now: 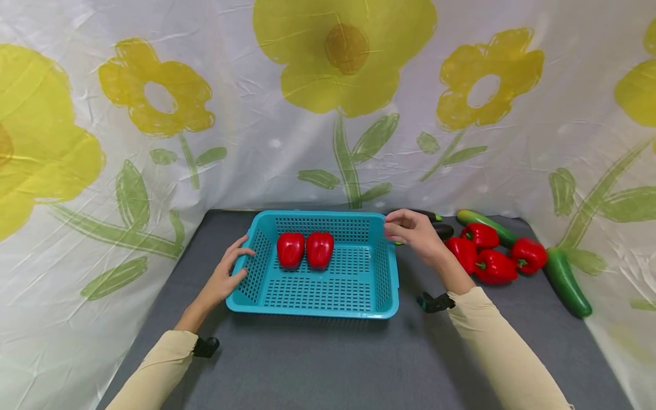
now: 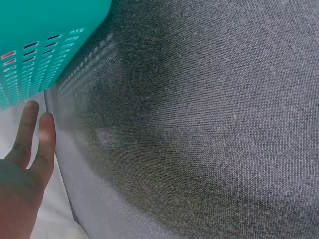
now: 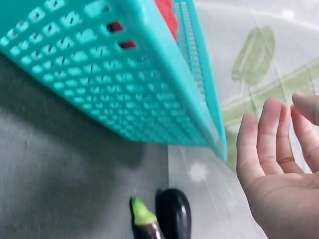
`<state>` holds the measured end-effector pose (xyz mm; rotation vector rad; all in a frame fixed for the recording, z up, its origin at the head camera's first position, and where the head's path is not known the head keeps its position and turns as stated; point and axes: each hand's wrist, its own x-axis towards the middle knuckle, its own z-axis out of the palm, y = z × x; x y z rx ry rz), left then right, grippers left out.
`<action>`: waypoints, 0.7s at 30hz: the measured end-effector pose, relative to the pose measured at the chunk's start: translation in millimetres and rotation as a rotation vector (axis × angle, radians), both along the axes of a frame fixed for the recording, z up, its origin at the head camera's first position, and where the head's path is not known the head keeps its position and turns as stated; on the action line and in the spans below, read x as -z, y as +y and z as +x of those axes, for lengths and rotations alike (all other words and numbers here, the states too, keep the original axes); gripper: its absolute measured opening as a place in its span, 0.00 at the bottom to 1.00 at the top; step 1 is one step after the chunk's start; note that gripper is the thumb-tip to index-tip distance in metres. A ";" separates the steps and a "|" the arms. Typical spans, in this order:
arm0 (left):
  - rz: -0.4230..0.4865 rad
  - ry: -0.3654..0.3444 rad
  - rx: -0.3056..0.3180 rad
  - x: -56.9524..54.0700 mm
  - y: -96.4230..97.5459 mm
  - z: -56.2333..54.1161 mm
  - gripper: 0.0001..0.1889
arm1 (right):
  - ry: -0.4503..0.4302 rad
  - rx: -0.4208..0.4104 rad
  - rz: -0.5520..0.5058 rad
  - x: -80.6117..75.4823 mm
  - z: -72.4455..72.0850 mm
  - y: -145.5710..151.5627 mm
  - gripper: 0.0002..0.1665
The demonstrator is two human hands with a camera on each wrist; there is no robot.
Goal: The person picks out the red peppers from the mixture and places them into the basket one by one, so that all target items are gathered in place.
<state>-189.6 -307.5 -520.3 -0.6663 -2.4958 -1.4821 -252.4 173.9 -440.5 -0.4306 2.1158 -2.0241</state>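
Note:
A turquoise plastic basket (image 1: 312,312) with slotted walls stands on the dark grey cloth. Two red bell peppers (image 1: 320,250) sit side by side in its back left part. At the basket's left rim is my left hand (image 1: 221,276), fingers spread and lightly bent; in the left wrist view two straight fingers (image 2: 46,142) show just below the basket wall. My right hand (image 1: 417,234) hovers by the far right corner, palm empty and fingers loosely bent. A gap shows between it and the rim in the right wrist view.
Right of the basket lie several more red bell peppers (image 1: 496,267), a cucumber (image 1: 568,282) at the table's right edge and another green one (image 1: 489,224) behind. Dark eggplants (image 3: 173,214) lie near the back edge, partly behind my right hand. A flowered curtain (image 1: 236,171) surrounds the table.

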 end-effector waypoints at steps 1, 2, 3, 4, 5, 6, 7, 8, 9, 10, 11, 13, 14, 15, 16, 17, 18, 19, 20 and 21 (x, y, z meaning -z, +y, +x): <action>0.001 0.006 0.001 0.5 0.1 -0.4 0.20 | 0.001 0.005 -0.003 0.3 0.4 3.6 0.22; 0.001 0.011 0.002 0.6 0.3 -0.6 0.20 | 0.002 0.011 -0.009 0.6 1.0 7.1 0.21; 0.002 0.014 0.002 0.6 0.5 -0.7 0.20 | 0.002 0.020 -0.018 0.7 1.6 10.6 0.20; 0.003 0.015 0.000 1.3 0.5 -1.1 0.20 | 0.001 0.029 -0.026 1.4 1.8 14.4 0.19; 0.003 0.019 -0.001 1.7 0.5 -1.4 0.20 | -0.001 0.039 -0.036 1.9 2.3 18.0 0.17; 0.002 0.023 -0.001 2.3 0.6 -1.6 0.20 | -0.001 0.049 -0.039 3.0 2.6 21.7 0.16; 0.001 0.025 -0.001 2.3 0.5 -1.7 0.20 | -0.003 0.060 -0.044 3.7 3.2 25.2 0.15; 0.002 0.026 -0.001 2.3 0.4 -1.5 0.20 | -0.004 0.069 -0.046 4.6 3.9 28.7 0.14; 0.003 0.028 0.000 2.5 0.2 -1.3 0.20 | -0.004 0.076 -0.047 5.7 4.5 32.0 0.14; 0.003 0.031 0.001 2.9 0.1 -1.3 0.20 | -0.007 0.083 -0.048 6.7 5.2 35.5 0.14; 0.003 0.035 0.002 2.6 0.2 -0.9 0.20 | -0.008 0.090 -0.049 7.6 6.1 39.0 0.14; 0.005 0.033 0.005 2.3 0.3 -0.2 0.20 | -0.010 0.102 -0.056 9.5 8.0 46.2 0.14; 0.006 0.033 0.006 2.2 0.3 0.0 0.20 | -0.012 0.108 -0.065 10.4 8.8 50.0 0.13; 0.007 0.032 0.007 1.9 0.3 0.2 0.20 | -0.015 0.110 -0.077 11.3 9.7 53.9 0.13; 0.008 0.031 0.008 1.7 0.3 0.3 0.20 | -0.021 0.113 -0.093 12.2 10.6 58.1 0.12; 0.008 0.031 0.009 1.6 0.3 0.4 0.20 | -0.025 0.115 -0.104 13.0 11.6 62.3 0.12; 0.009 0.030 0.009 1.4 0.3 0.4 0.20 | -0.030 0.116 -0.119 13.6 12.6 66.3 0.11; 0.009 0.030 0.009 1.4 0.1 0.3 0.20 | -0.034 0.115 -0.129 14.4 13.4 70.4 0.11; 0.008 0.030 0.009 1.6 -0.1 0.0 0.19 | -0.039 0.114 -0.138 15.1 14.3 74.5 0.11; 0.008 0.029 0.008 1.5 -0.2 0.0 0.19 | -0.042 0.111 -0.147 15.7 15.3 78.4 0.11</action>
